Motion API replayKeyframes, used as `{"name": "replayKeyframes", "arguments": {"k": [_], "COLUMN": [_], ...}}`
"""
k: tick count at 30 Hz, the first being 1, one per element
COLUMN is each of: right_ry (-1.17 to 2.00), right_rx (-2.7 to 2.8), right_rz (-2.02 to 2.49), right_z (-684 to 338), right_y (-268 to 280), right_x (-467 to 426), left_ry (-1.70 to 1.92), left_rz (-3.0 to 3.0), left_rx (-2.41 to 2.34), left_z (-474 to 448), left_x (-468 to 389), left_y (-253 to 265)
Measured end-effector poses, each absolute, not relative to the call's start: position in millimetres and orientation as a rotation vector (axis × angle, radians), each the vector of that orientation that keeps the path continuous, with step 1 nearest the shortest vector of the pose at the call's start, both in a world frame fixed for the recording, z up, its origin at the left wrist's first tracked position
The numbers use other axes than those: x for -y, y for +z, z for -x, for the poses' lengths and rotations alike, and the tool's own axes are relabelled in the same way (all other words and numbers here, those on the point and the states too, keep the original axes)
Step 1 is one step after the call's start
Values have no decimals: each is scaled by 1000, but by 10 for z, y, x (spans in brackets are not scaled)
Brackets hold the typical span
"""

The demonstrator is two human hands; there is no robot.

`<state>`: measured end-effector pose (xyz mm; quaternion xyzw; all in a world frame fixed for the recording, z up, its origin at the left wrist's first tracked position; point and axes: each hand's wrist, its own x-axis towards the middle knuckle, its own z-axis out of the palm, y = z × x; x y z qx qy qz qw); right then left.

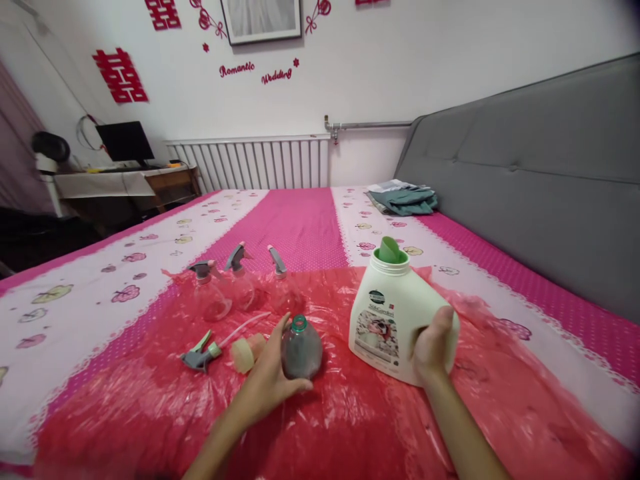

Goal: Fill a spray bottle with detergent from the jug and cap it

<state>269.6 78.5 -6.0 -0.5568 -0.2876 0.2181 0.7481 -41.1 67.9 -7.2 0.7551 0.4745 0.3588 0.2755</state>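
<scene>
My left hand is wrapped round a clear spray bottle body with an uncovered green-rimmed neck, standing on a red plastic sheet. On the right, my right hand grips the handle of a large cream detergent jug; its cap is off and a green pour spout shows in the mouth. Left of my left hand lie a grey and green spray trigger head with its tube, and a pale yellow cap. How full the small bottle is, I cannot tell.
Three clear spray bottles with grey trigger heads, one of them a bottle nearest the middle, stand behind on the sheet. Folded clothes lie on the pink patterned bed by the grey headboard. A desk with a monitor is far left.
</scene>
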Motion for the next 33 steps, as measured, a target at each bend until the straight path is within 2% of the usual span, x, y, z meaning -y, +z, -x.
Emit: {"name": "replayKeyframes", "arguments": {"k": [4,8,13,19,25,33], "right_ry": [439,396,348,319,303,291], "right_rx": [523,579,645,614,551,482], "right_rz": [1258,1272,1305,1349,1394,1373], "right_z": [-2682,-2692,-2713,-2746,-2741,-2726], "right_y": [-80,-78,-91,-142,-149,-162], "right_x": [-795,-792,-714,-682,-734,-763], "left_ry": [963,980,907,676,562,634], "left_rz": [-2062,-2167,-2267,-2127,-2115,-2259], "left_rx": [-1289,-1319,-1867,-2307,-2260,-2034], "left_z": [492,696,1246,1870,1959,1820], "left_x": [-664,-674,-735,-614,-576,-582], "left_y": [-46,196,411,214,113,171]}}
